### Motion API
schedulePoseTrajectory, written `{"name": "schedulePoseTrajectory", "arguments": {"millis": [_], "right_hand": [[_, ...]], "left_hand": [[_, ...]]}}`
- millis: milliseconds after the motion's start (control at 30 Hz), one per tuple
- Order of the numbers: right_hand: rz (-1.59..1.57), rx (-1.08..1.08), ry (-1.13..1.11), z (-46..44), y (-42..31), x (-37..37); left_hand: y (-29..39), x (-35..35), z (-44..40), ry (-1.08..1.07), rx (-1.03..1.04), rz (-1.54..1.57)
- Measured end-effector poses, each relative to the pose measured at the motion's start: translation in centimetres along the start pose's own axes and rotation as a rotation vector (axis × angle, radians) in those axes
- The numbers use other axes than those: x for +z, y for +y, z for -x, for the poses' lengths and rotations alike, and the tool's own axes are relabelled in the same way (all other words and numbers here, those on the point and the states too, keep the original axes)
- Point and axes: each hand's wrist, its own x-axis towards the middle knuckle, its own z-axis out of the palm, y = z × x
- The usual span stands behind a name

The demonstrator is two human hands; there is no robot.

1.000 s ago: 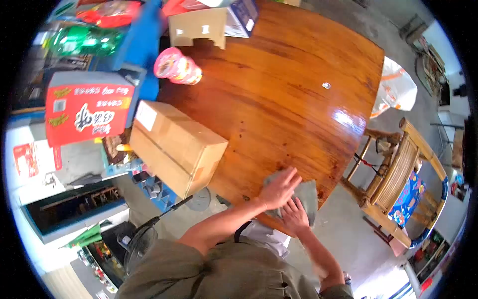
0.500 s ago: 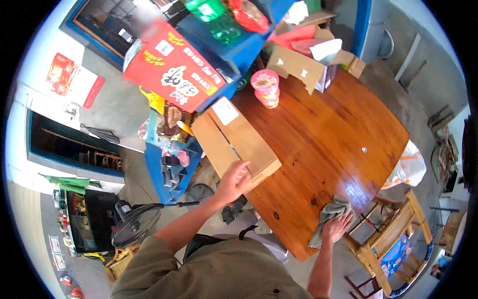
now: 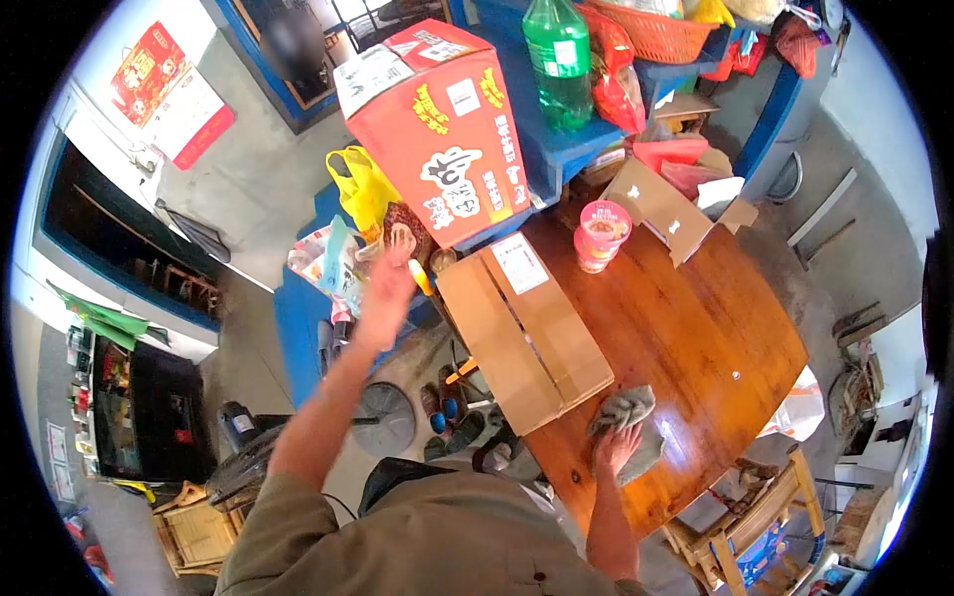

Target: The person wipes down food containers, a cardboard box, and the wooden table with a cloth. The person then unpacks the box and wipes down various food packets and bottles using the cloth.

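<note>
My right hand (image 3: 618, 449) presses a grey-green cloth (image 3: 628, 405) against the wooden table (image 3: 706, 328), its fingers bent over the bunched fabric. Close by lies a closed cardboard box (image 3: 527, 333), at the table's left edge. My left hand (image 3: 386, 288) is raised off the box's left side, above the blue shelf area. It is slightly blurred, with fingers stretched out and nothing visible in it. The nearest things are a yellow plastic bag (image 3: 360, 194) and a yellow-orange handle (image 3: 420, 277).
Stacked pink noodle cups (image 3: 601, 236) and an open carton (image 3: 661, 204) stand at the table's far side. A red carton (image 3: 437, 134) and a green bottle (image 3: 558, 65) sit on blue furniture. A bamboo chair (image 3: 750, 517) is at the right, a fan (image 3: 243, 462) at the left.
My left hand has left the cardboard box's near edge and moved up and left. My right hand has slid the cloth across the table toward the box. The view has shifted.
</note>
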Motion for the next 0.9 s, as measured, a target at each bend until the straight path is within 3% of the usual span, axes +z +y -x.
{"name": "schedulePoseTrajectory", "arguments": {"millis": [67,133,167,200,233,267,367,400,467,533,600,633,667,700,733,767,800,833,900], "right_hand": [[-0.084,0.029,0.016,0.2,0.5,-0.1],[-0.92,0.527,-0.127,0.4,1.0,-1.7],[-0.91,0.531,-0.108,0.4,1.2,-3.1],[-1.543,0.484,-0.138,0.2,0.5,-5.7],[-2.172,0.38,-0.164,0.1,-0.2,-8.3],[-2.2,0.563,0.013,0.3,-0.8,-10.4],[-2.259,0.541,0.138,0.6,-5.9,-19.3],[-2.276,0.512,0.156,0.8,-7.2,-21.2],[-2.209,0.439,0.152,0.7,-9.7,-23.0],[-2.022,0.267,0.074,-0.2,-11.0,-22.7],[-1.718,0.372,0.005,-1.7,-14.3,-21.5],[-1.241,0.312,0.026,-3.0,-14.8,-19.3],[-1.136,0.219,-0.131,-3.2,-14.7,-15.3],[-0.766,0.104,-0.258,-3.3,-17.1,-13.9],[-0.399,-0.043,-0.342,-3.4,-19.6,-12.6],[-0.014,-0.334,-0.417,-3.6,-22.2,-11.0],[0.384,-0.618,-0.479,-3.7,-23.8,-9.7],[0.381,-0.612,-0.471,-3.5,-24.4,-9.9],[0.058,-0.58,-0.333,-2.9,-25.1,-10.6]], "left_hand": [[1.6,-4.1,-7.4,0.269,-0.06,0.071],[1.3,-8.7,-16.2,0.318,0.04,0.21],[2.3,-9.2,-19.2,0.363,0.042,0.209],[3.7,-9.6,-22.0,0.409,0.044,0.209],[4.0,-10.2,-25.0,0.407,-0.086,0.312],[4.2,-10.5,-27.6,0.402,-0.219,0.413],[3.4,-10.5,-32.1,0.246,-0.233,0.31],[2.9,-10.2,-32.5,0.305,-0.212,0.394],[2.8,-8.8,-31.6,0.486,-0.145,0.581],[1.2,-7.2,-27.7,0.547,0.024,0.563],[1.2,-4.9,-21.3,0.597,0.093,0.594],[2.0,-3.7,-18.2,0.6,0.168,0.559],[3.1,-2.6,-15.6,0.598,0.246,0.524],[4.2,-1.6,-13.7,0.605,0.396,0.232],[6.1,-0.6,-12.5,0.531,0.548,0.095],[7.6,0.1,-12.1,0.287,0.645,0.25],[10.3,0.4,-11.9,0.108,0.704,0.08],[13.4,1.8,-12.4,-0.065,0.658,0.175],[17.0,5.6,-15.3,-0.337,0.524,0.365]]}}
